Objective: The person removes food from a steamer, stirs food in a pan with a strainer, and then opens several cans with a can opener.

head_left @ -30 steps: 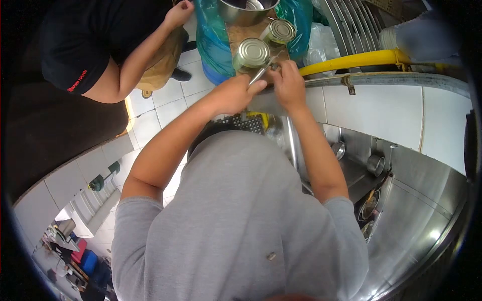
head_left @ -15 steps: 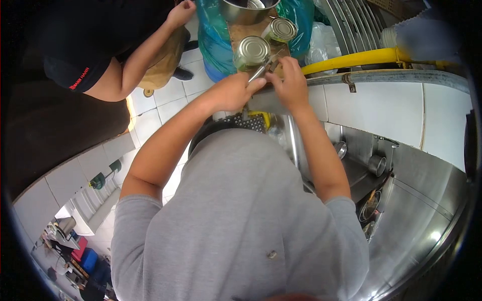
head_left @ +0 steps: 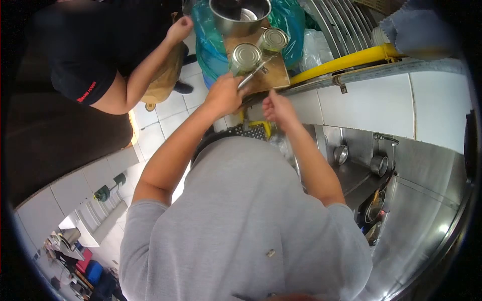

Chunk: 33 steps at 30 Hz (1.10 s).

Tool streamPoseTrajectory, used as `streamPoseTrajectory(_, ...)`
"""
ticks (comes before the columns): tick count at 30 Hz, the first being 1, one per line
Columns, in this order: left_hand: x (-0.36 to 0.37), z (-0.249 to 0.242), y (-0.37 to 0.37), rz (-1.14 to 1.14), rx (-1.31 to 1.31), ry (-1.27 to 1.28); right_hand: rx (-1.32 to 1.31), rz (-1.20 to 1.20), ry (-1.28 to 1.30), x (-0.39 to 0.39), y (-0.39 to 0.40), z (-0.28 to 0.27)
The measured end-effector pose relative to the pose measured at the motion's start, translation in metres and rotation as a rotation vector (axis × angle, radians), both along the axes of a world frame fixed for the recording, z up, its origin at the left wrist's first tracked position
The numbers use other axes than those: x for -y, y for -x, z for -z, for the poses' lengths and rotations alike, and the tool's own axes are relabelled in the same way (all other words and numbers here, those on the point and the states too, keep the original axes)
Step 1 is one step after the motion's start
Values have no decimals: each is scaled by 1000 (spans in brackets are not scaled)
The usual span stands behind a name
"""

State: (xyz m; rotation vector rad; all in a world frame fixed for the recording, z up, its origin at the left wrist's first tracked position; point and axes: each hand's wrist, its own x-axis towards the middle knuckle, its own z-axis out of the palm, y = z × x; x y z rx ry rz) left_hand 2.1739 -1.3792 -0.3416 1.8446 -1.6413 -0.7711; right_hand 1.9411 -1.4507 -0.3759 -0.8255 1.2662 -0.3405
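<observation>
My left hand (head_left: pixel 225 94) is closed around a slim metal tool (head_left: pixel 249 74), which points up and right over a wooden board (head_left: pixel 279 75). Just beyond that hand stands a tin can (head_left: pixel 246 57). A second can (head_left: pixel 274 40) is behind it to the right. My right hand (head_left: pixel 277 109) hangs in front of the board's near edge, apart from the tool, with its fingers curled; whether anything is in them is hidden. A metal pot (head_left: pixel 240 19) rests at the board's far end.
Another person's hand (head_left: pixel 179 30) is at the upper left. A yellow pipe (head_left: pixel 346 62) runs right of the board above a tiled wall. Green-blue plastic bags (head_left: pixel 209 47) flank the board. Small pots (head_left: pixel 379 165) are at the lower right.
My right hand has come away from the tool and moved down toward me. My left hand still holds the tool, slightly lower and further left. The view has shifted a little.
</observation>
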Motion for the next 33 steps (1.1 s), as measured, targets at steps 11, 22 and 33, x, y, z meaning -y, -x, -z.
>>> streamPoseTrajectory(11, -51, -62, -33, 39, -218, 55, 692, 228, 7, 25, -85, 34)
streamPoseTrajectory(22, -130, -4, -44, -104, -506, -149, -661, 172, 1543, 65, -85, -33)
streamPoseTrajectory(33, -73, -51, -26, 66, -469, -159, -426, -183, 1085, 86, -47, -46)
